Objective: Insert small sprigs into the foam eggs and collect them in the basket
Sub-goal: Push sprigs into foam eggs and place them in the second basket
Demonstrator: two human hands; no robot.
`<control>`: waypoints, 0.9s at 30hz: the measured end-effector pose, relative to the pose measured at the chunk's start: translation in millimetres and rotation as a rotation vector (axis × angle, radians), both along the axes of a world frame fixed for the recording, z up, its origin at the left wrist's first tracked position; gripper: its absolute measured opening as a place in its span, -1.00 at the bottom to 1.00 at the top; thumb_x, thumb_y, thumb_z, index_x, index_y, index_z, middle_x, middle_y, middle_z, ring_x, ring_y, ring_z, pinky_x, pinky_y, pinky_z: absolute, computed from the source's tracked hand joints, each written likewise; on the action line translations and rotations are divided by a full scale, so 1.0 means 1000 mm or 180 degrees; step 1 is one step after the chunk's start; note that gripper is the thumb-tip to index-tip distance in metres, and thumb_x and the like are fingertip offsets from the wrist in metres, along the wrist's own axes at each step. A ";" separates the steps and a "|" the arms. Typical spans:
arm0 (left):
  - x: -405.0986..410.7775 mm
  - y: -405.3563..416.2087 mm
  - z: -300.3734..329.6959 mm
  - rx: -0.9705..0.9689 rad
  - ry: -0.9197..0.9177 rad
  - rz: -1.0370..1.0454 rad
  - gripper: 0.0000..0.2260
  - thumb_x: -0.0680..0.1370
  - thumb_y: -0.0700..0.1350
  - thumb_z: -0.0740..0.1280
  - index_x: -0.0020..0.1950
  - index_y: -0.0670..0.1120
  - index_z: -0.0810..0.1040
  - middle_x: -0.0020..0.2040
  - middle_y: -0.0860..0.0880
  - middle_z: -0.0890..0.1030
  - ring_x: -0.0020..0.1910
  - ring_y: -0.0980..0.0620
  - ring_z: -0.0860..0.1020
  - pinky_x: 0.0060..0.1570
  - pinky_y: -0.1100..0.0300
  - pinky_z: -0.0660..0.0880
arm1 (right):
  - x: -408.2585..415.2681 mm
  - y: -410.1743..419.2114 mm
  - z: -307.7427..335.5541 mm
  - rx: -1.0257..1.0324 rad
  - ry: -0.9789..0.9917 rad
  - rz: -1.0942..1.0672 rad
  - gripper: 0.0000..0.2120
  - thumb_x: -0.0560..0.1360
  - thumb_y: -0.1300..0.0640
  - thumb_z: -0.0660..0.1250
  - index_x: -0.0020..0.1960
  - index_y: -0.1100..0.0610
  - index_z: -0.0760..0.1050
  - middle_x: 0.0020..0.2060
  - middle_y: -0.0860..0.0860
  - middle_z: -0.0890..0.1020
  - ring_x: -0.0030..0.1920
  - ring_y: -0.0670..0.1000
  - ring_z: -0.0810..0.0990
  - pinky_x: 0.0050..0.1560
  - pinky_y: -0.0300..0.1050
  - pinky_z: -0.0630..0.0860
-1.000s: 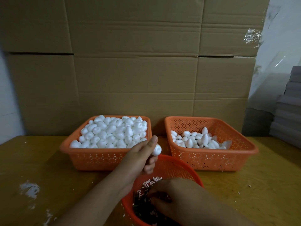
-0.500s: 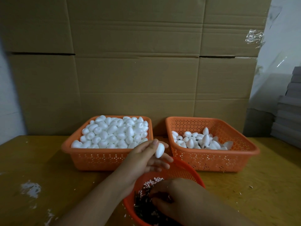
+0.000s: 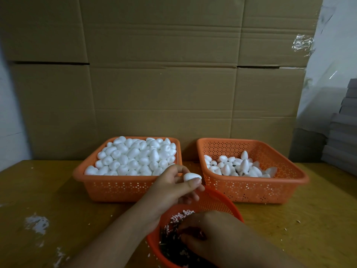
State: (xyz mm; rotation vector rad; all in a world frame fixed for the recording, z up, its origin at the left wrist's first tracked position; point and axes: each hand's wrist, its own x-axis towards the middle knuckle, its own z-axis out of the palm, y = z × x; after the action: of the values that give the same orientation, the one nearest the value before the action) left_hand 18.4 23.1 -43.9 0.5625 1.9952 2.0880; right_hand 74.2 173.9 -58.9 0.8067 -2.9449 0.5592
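Since the earlier frame the left hand [image 3: 173,188] has rolled its foam egg [image 3: 192,176] from upright to lying on its side, long axis now running left to right across the centre of the frame, pinched between thumb and fingertips. The right hand [image 3: 208,235], lower centre, is curled down among the sprigs [image 3: 172,246] in the round basket [image 3: 218,202]; whether it grips one, I cannot tell. The egg sits directly above that hand, so the sprig likely has to travel upward. The collecting basket [image 3: 286,180] stands at the right on the desk [image 3: 58,209].
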 end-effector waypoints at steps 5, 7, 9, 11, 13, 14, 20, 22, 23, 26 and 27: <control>0.000 -0.003 0.000 0.0135 0.0042 -0.0110 -0.79 0.51 -0.29 0.41 0.05 -0.09 0.46 0.00 -0.14 0.71 -0.18 0.07 0.64 -0.23 0.26 0.54 | 0.000 0.001 0.000 -0.0037 -0.0037 0.0016 -0.69 0.51 -0.15 0.22 0.26 -0.30 0.39 0.07 -0.19 0.64 0.01 -0.19 0.59 0.05 -0.29 0.51; 0.001 -0.004 0.001 0.0126 0.0094 -0.0100 -0.81 0.50 -0.34 0.40 -0.02 -0.05 0.55 0.02 -0.11 0.71 -0.17 0.08 0.64 -0.22 0.27 0.54 | 0.000 0.001 0.000 -0.0049 -0.0015 0.0010 -0.68 0.51 -0.15 0.22 0.26 -0.33 0.37 0.08 -0.20 0.63 0.02 -0.20 0.59 0.03 -0.34 0.49; 0.002 -0.004 0.001 0.0106 0.0131 -0.0066 -0.76 0.50 -0.36 0.38 -0.12 0.00 0.63 0.03 -0.09 0.70 -0.16 0.09 0.63 -0.22 0.28 0.53 | -0.001 0.000 0.000 -0.0051 -0.0001 0.0009 -0.67 0.51 -0.15 0.22 0.26 -0.34 0.35 0.08 -0.21 0.63 0.02 -0.20 0.58 0.01 -0.35 0.48; 0.002 -0.004 0.001 0.0089 0.0154 -0.0058 -0.76 0.51 -0.35 0.37 -0.11 0.00 0.65 0.04 -0.07 0.70 -0.16 0.09 0.64 -0.22 0.29 0.53 | -0.001 0.000 0.000 -0.0043 -0.0017 0.0015 -0.68 0.51 -0.15 0.22 0.26 -0.33 0.37 0.07 -0.20 0.63 0.01 -0.20 0.59 0.01 -0.33 0.49; 0.003 -0.004 0.002 0.0164 0.0155 -0.0041 -0.83 0.53 -0.31 0.36 0.00 -0.05 0.63 0.06 -0.08 0.70 -0.15 0.07 0.64 -0.21 0.29 0.53 | -0.001 0.001 -0.001 -0.0031 -0.0038 0.0014 -0.68 0.50 -0.16 0.21 0.25 -0.31 0.39 0.06 -0.19 0.64 0.00 -0.19 0.60 0.04 -0.27 0.51; 0.003 -0.004 0.002 0.0220 0.0148 -0.0023 -0.85 0.54 -0.26 0.36 0.06 -0.08 0.61 0.07 -0.08 0.70 -0.15 0.06 0.65 -0.21 0.29 0.54 | -0.001 0.001 -0.001 -0.0030 -0.0043 0.0008 -0.68 0.50 -0.16 0.20 0.25 -0.30 0.39 0.06 -0.19 0.64 0.00 -0.19 0.60 0.05 -0.24 0.52; 0.004 -0.002 0.003 0.0112 0.0050 0.0028 -0.59 0.51 0.19 0.25 0.18 -0.07 0.56 -0.03 -0.12 0.72 -0.15 -0.01 0.68 -0.17 0.23 0.56 | -0.001 0.000 -0.001 0.0005 -0.0027 0.0005 -0.67 0.49 -0.17 0.20 0.26 -0.29 0.38 0.06 -0.17 0.65 0.01 -0.18 0.61 0.06 -0.20 0.54; 0.002 -0.001 0.002 0.0182 0.0040 0.0117 -0.56 0.44 0.24 0.29 0.07 -0.08 0.63 -0.11 -0.09 0.71 -0.19 0.03 0.64 -0.22 0.23 0.55 | -0.001 0.000 0.000 0.0008 -0.0040 0.0000 -0.67 0.49 -0.17 0.20 0.25 -0.31 0.38 0.07 -0.20 0.64 0.03 -0.19 0.61 0.09 -0.20 0.53; 0.001 0.000 0.002 0.0233 0.0038 0.0170 -0.56 0.40 0.25 0.31 0.01 -0.07 0.66 -0.16 -0.05 0.69 -0.23 0.08 0.60 -0.26 0.25 0.53 | -0.001 0.000 0.000 0.0003 -0.0047 0.0002 -0.67 0.49 -0.17 0.20 0.25 -0.31 0.38 0.07 -0.20 0.64 0.03 -0.19 0.60 0.09 -0.20 0.53; -0.001 0.001 0.001 0.0110 0.0122 0.0265 -0.61 0.37 0.27 0.35 -0.06 0.00 0.71 -0.28 0.04 0.54 -0.33 0.18 0.48 -0.30 0.25 0.46 | -0.002 0.001 0.001 0.0024 -0.0096 0.0020 -0.66 0.48 -0.16 0.24 0.25 -0.32 0.39 0.12 -0.23 0.61 0.06 -0.20 0.59 0.13 -0.21 0.52; -0.002 0.001 0.000 0.0046 0.0147 0.0260 -0.62 0.39 0.26 0.36 -0.04 0.01 0.71 -0.30 0.06 0.51 -0.35 0.18 0.46 -0.29 0.23 0.45 | -0.002 0.001 0.001 0.0048 -0.0123 0.0049 -0.66 0.48 -0.15 0.26 0.25 -0.30 0.41 0.14 -0.24 0.60 0.09 -0.20 0.58 0.15 -0.20 0.51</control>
State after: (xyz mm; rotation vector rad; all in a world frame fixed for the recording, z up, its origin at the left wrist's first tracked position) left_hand 16.3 24.3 -44.2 0.5455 2.0631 2.1573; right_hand 72.6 174.6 -57.7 0.8298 -2.9840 0.5605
